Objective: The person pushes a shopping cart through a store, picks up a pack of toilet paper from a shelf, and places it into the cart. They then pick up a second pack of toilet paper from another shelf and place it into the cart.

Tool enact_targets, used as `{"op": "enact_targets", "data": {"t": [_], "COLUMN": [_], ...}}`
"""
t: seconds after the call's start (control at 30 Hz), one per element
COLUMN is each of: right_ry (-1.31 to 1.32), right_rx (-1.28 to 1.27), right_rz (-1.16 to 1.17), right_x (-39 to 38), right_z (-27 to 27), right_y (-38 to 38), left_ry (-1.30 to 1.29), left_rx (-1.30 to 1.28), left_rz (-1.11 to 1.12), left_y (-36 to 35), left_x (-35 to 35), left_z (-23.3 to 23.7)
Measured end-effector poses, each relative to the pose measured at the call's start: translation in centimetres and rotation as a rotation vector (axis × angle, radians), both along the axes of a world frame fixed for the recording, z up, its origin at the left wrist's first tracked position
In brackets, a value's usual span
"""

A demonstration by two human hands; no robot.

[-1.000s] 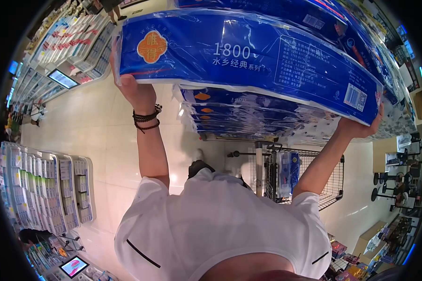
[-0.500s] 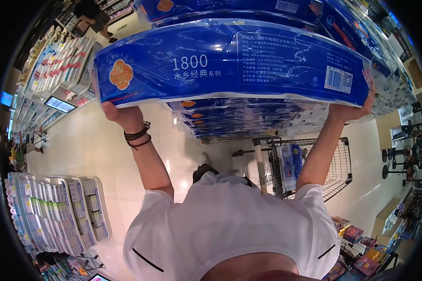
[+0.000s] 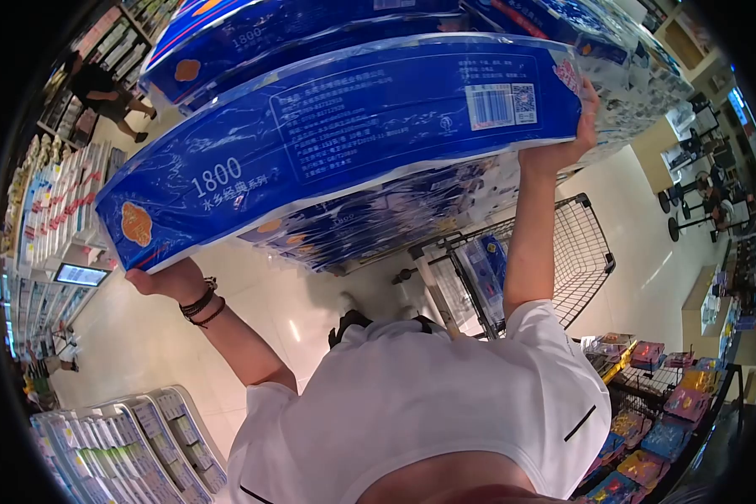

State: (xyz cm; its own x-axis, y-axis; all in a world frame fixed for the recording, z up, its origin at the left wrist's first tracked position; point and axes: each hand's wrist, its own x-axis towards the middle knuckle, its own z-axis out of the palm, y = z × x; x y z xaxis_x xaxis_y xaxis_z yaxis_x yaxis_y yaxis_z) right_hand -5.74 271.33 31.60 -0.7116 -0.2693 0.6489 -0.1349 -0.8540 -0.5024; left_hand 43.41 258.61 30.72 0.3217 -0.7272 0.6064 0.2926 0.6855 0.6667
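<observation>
A long blue plastic-wrapped package marked "1800" spans the upper view, its left end lower than its right. My left hand grips its lower left corner, with dark bracelets on the wrist. Around the right end, my right hand is closed, fingers up along the edge near the barcode. Behind and beneath the held package is a stack of similar blue packages.
A wire shopping cart holding a blue package stands right of my body. White shelving is at lower left, colourful goods at lower right. Another person is at upper left. A small screen sits on the left shelves.
The held package has shifted left and tilted, its left end lower. Both hands have moved left with it, the left one also down. The surroundings appear turned, and the other person's legs have moved.
</observation>
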Motion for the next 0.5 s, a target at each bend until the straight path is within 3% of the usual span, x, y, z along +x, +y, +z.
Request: {"op": "enact_targets", "data": {"t": [0.5], "right_ry": [-0.007], "right_rx": [-0.025], "right_rz": [0.014], "right_x": [0.43], "right_z": [0.25], "right_y": [0.13], "left_ry": [0.004], "left_rx": [0.017], "left_rz": [-0.055], "left_y": [0.20], "left_x": [0.01], "left_z": [0.01]}}
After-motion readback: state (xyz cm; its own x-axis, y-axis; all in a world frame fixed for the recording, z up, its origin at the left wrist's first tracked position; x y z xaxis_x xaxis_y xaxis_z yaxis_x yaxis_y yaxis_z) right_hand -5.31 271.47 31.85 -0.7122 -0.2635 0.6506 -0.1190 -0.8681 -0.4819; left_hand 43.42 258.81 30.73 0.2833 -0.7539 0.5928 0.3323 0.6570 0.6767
